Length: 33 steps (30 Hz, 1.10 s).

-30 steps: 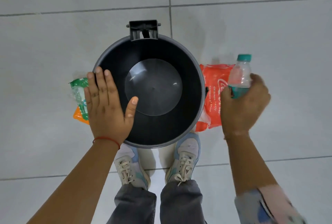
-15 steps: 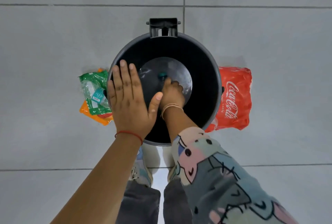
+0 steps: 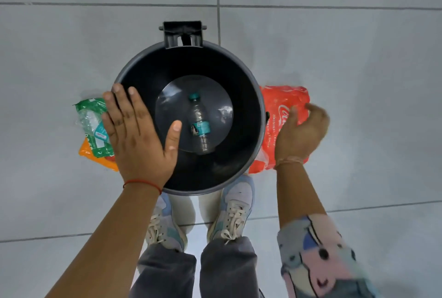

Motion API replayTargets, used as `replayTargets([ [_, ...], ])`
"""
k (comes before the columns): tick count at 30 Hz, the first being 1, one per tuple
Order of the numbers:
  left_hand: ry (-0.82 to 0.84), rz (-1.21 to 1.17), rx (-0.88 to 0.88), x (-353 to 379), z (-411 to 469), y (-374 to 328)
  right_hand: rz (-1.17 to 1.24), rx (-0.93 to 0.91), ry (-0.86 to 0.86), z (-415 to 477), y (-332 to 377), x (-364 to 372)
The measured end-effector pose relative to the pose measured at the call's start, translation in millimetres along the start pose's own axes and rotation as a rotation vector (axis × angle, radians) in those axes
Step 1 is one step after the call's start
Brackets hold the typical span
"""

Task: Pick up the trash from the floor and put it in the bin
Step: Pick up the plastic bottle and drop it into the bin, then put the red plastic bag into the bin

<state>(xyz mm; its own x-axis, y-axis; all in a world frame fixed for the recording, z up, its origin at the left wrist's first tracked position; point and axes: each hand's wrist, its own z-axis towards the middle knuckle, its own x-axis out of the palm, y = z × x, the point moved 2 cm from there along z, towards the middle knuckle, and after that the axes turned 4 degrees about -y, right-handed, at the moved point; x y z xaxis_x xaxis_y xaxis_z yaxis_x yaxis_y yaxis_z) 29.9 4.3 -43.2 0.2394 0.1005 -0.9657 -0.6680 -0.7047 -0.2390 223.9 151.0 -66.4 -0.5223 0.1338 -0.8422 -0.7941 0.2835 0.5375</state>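
Note:
A round dark grey bin (image 3: 239, 70) stands open on the tiled floor in front of my feet. A clear plastic bottle (image 3: 200, 123) with a teal cap and label lies at its bottom. My left hand (image 3: 138, 132) rests flat on the bin's left rim, fingers spread. My right hand (image 3: 300, 132) hovers over a red Coca-Cola wrapper (image 3: 284, 99) on the floor to the right of the bin, fingers curled and slightly blurred, holding nothing I can see. A green wrapper (image 3: 92, 118) lies on an orange wrapper (image 3: 95, 157) left of the bin.
My two shoes (image 3: 235, 204) stand just behind the bin on the grey tiles. A black hinge bracket (image 3: 183, 32) sticks out at the bin's far side.
My right hand let go of the bottle inside the bin, came out and moved right over the red wrapper. The left hand stayed on the rim.

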Motion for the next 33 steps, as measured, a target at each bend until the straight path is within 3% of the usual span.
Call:
replayTargets([
  [2, -0.010, -0.006, 0.005, 0.5, -0.6, -1.0, -0.233, 0.034, 0.379, -10.2, -31.9, 25.7],
  [4, -0.024, -0.015, 0.009, 0.4, -0.5, -1.2, -0.384, -0.018, 0.646, -26.7, -55.9, 47.3],
  [9, -0.046, -0.029, 0.017, 0.9, -1.0, -0.5, -0.559, -0.009, 0.735, -48.1, -82.9, 79.8],
  [12, -0.066, -0.038, 0.021, 1.6, -1.6, -0.5, -0.495, -0.049, 0.920, -56.5, -88.9, 91.6],
  [15, -0.083, -0.034, 0.026, 4.0, -1.6, -0.6, -0.586, -0.071, 0.798, -47.8, -92.2, 91.5],
  [24, 0.007, -0.015, -0.014, -1.6, -0.9, -1.1, -0.404, -0.064, 0.404, -33.6, -42.0, 10.9],
  [29, 0.031, -0.160, -0.042, -10.4, 0.6, -0.4, -0.306, -0.301, 0.288, -53.5, 32.5, -64.6],
  [33, 0.023, -0.319, -0.053, -15.7, 0.4, 2.6, -0.256, -0.567, 0.333, -97.9, 99.6, -96.0],
])
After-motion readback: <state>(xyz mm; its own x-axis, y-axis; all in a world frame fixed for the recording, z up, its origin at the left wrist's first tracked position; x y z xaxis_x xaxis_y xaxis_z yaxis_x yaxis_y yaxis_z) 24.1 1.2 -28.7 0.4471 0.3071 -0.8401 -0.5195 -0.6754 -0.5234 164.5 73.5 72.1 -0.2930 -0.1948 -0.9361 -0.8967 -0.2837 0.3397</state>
